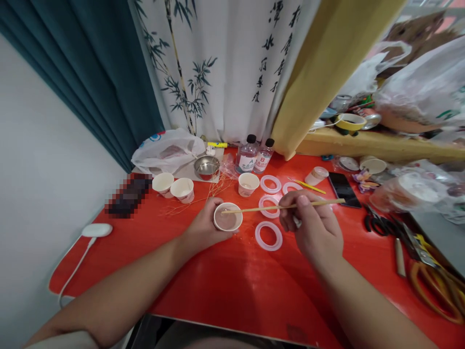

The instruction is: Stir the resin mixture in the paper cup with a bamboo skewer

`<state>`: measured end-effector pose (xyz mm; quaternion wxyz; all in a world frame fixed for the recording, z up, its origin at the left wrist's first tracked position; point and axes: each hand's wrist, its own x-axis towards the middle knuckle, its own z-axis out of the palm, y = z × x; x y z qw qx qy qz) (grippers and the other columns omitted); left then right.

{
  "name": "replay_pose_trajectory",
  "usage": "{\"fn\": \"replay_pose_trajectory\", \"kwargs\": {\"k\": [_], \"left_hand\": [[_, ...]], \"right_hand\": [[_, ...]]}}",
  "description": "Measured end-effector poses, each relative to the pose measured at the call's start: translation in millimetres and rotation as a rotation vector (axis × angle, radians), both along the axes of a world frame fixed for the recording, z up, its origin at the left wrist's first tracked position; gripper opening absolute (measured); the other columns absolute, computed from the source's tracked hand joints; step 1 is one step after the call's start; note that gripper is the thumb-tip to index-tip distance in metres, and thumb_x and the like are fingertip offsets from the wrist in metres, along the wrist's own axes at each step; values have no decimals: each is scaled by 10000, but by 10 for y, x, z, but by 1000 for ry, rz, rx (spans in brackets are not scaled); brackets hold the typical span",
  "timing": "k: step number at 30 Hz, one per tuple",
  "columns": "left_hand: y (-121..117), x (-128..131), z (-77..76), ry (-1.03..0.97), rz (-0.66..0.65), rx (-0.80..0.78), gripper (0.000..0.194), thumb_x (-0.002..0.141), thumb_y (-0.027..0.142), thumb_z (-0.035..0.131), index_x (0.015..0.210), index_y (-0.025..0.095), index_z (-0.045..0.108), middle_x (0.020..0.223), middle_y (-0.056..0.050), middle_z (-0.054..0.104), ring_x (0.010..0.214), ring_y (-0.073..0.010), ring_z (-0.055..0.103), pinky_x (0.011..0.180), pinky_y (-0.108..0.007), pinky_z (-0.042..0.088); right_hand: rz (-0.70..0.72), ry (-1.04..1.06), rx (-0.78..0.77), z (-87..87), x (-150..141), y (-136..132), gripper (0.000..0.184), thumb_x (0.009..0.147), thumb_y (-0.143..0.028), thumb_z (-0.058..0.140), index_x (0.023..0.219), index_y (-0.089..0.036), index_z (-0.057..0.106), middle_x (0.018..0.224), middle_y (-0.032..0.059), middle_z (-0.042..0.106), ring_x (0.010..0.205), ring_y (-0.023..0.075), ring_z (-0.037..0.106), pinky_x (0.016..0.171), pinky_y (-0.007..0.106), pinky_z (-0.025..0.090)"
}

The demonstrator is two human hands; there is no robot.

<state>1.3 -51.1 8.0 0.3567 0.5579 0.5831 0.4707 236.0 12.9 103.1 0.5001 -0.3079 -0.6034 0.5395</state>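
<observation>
My left hand [206, 222] is wrapped round a paper cup [228, 219] that holds some pinkish-grey liquid. Between the fingers of my right hand [308, 220] is a thin wooden stick [250, 209], its far tip inside that cup. Pink ring-shaped molds lie between and beyond my hands, the nearest ring mold [269, 248] just left of my right hand. Behind the held cup stands another paper cup [249, 185]. Two bottles with black caps, a bottle marked A [247, 157] and a bottle marked B [263, 157], stand side by side at the back.
Two paper cups [182, 190] and a metal bowl [207, 167] are at the back left, beside a plastic bag [167, 150]. On the right lie a yellow pen-like tool [310, 186], a phone [344, 189], black scissors [379, 224] and orange-handled scissors [434, 286]. A white charger [97, 230] sits at the left edge.
</observation>
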Motion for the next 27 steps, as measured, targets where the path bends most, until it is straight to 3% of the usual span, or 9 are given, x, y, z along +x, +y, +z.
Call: {"fn": "replay_pose_trajectory", "kwargs": {"k": [4,6,13,18,21,27], "left_hand": [[13,-29,-29,8,-29,-13,664,657,330,942,1185,239,550,1122,-22,710,985,-225,708,838,-349,579],[12,-44,-44,13,-26,-8,671,648,302,939,1194,237,556,1126,-28,719,981,-229,715,834,-352,582],[-20,-41,-14,94,-77,17,598,701,340,915,1197,249,594,1106,-25,722,954,-222,710,836,-354,574],[-23,-18,46,42,-138,-5,593,721,281,894,1236,253,604,1170,-43,736,1045,-246,726,921,-381,591],[-28,0,94,-9,-130,-40,596,714,317,911,1219,245,604,1176,-50,740,1074,-260,726,939,-394,597],[-44,22,50,-37,-92,-56,710,681,369,935,1271,252,558,1220,-56,713,1106,-272,712,960,-415,585]], "right_hand": [[84,-277,315,91,31,-69,307,1082,-412,542,922,-204,700,765,30,614,621,140,519,531,278,401],[97,-339,357,61,48,-96,338,1096,-411,506,895,-202,680,752,31,602,638,146,526,552,285,413],[54,-188,-44,-215,49,-174,393,1052,-524,569,881,-188,675,697,2,589,499,103,454,448,252,360],[-42,68,-259,-207,-14,-94,342,998,-497,644,838,-196,656,605,-36,547,429,89,393,430,240,366],[-97,117,-253,-115,12,-54,304,1012,-435,625,819,-202,658,553,-51,487,420,89,360,439,239,359],[-149,90,-78,170,76,-69,301,1029,-399,607,807,-211,684,628,-1,570,431,102,404,428,269,344]]}}
